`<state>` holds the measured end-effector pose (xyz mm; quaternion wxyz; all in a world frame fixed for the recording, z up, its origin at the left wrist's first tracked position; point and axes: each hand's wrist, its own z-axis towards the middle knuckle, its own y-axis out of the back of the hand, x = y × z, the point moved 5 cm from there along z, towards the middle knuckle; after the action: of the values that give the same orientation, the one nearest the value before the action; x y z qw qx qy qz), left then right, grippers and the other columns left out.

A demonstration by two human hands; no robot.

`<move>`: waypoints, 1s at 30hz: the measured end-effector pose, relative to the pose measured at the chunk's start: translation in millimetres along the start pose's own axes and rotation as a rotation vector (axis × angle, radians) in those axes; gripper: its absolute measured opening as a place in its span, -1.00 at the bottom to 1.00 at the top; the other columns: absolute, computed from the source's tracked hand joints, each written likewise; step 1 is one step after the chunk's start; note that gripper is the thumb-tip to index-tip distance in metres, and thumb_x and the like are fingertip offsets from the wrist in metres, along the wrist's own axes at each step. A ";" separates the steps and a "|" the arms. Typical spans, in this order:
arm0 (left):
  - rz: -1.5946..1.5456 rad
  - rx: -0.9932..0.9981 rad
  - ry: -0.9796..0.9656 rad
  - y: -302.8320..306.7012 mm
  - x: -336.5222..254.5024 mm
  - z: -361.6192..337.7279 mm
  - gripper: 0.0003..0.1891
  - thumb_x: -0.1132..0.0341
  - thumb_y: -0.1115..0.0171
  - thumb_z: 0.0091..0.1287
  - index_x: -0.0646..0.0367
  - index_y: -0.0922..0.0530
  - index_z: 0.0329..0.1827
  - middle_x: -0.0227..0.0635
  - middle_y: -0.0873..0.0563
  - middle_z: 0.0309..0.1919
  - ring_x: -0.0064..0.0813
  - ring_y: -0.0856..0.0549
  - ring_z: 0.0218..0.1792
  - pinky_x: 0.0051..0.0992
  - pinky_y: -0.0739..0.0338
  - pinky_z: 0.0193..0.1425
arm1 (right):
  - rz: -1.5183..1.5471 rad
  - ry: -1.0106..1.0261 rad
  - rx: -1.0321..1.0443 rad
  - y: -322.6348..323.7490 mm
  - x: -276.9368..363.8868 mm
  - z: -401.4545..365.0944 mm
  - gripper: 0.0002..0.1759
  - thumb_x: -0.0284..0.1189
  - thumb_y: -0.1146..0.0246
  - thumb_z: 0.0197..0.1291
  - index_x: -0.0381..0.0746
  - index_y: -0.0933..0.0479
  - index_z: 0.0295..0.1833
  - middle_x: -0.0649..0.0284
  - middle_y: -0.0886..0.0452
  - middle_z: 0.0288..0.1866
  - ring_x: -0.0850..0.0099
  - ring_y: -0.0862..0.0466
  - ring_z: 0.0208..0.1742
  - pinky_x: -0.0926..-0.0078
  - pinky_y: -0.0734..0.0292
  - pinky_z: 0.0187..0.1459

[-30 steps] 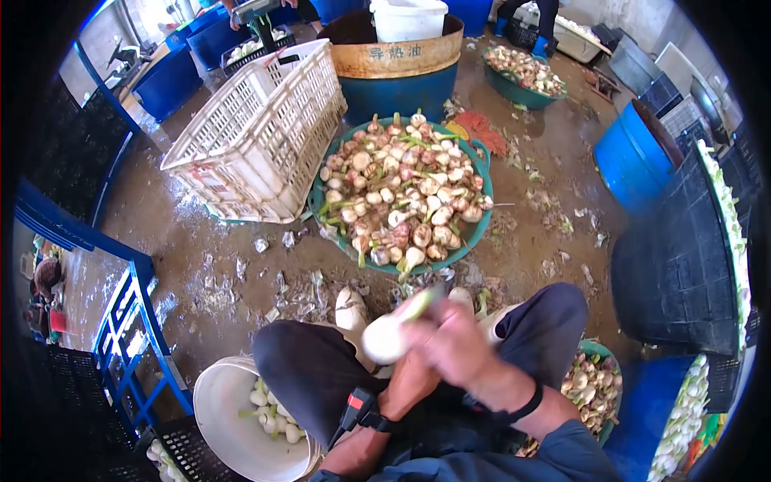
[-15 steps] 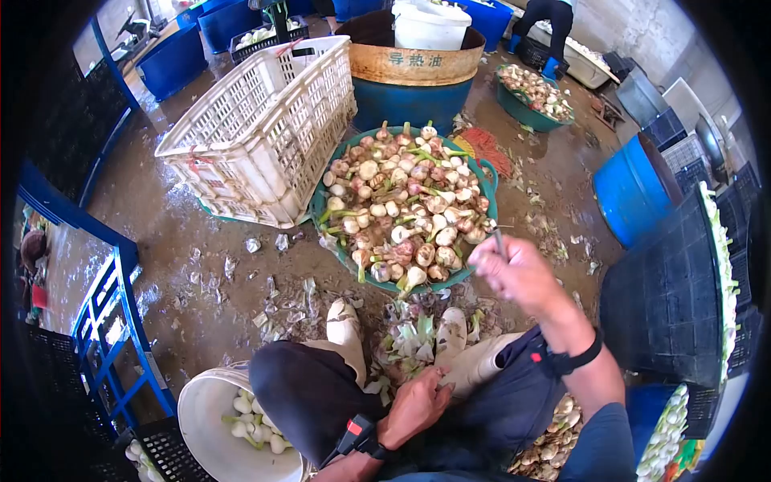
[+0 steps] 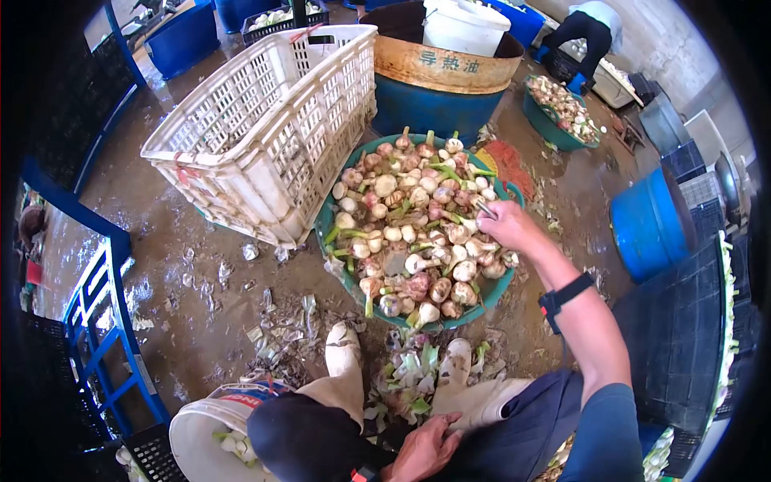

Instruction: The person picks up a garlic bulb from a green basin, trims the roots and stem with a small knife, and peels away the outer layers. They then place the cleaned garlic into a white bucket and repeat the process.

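My right hand (image 3: 512, 227) is closed round a short metal knife (image 3: 485, 210), its end poking out past the fingers. It reaches over the right side of a green tub (image 3: 344, 277) heaped with garlic bulbs (image 3: 418, 197), many with trimmed stems and some dirt or purple skin. The hand's fingertips overlap the bulbs near the rim. My left hand (image 3: 424, 450) hangs low between my knees, fingers loosely apart, with nothing visible in it. Under it, peeled leaves and skins (image 3: 409, 377) litter the floor between my white boots (image 3: 343, 347).
A white plastic crate (image 3: 265, 136) stands left of the tub, a rusty-rimmed blue drum (image 3: 442, 88) behind it. At my left knee is a white bucket (image 3: 193, 434) with peeled bulbs. A blue barrel (image 3: 650, 221) stands right. Farther back, a person (image 3: 586, 36) bends near another green tub (image 3: 554, 132).
My right hand has moved forward over the garlic in the tub, with the knife in it. My left hand has shifted slightly down. The camera view has tilted, and the tub sits lower.
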<state>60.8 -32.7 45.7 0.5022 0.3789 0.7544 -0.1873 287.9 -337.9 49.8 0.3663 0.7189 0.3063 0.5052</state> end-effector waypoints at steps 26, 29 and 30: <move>-0.219 -0.262 0.255 15.8 27.6 40.8 -0.71 0.16 -0.19 0.30 0.24 -0.49 -0.20 0.12 -0.58 -0.34 0.13 -0.57 -0.27 -0.15 -0.45 -0.21 | -0.304 0.187 0.086 -145.9 93.1 167.3 -0.52 -0.26 -0.29 0.06 -0.17 -0.45 0.11 -0.15 -0.47 0.11 -0.05 -0.57 0.04 0.12 -0.53 -0.02; -0.227 -0.292 0.198 12.3 19.3 33.1 -0.72 0.16 -0.17 0.32 0.26 -0.48 -0.22 0.12 -0.58 -0.35 0.10 -0.58 -0.27 -0.15 -0.45 -0.20 | -0.306 0.180 0.233 -127.5 114.3 130.1 -0.49 -0.32 -0.29 0.07 -0.19 -0.44 0.17 -0.14 -0.42 0.19 0.02 -0.63 -0.04 0.21 -0.60 -0.08; -0.232 -0.274 0.216 9.6 18.4 29.7 -0.71 0.16 -0.16 0.32 0.26 -0.48 -0.22 0.13 -0.58 -0.36 0.08 -0.59 -0.28 -0.16 -0.45 -0.21 | -0.266 0.160 0.323 -120.5 119.5 113.3 -0.47 -0.35 -0.29 0.03 -0.22 -0.44 0.17 -0.15 -0.44 0.17 0.07 -0.65 -0.05 0.26 -0.63 -0.11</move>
<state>82.5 -39.2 17.5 0.4406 0.2353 0.8608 -0.0978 423.2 -200.1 -16.1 0.2845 0.6791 0.5033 0.4523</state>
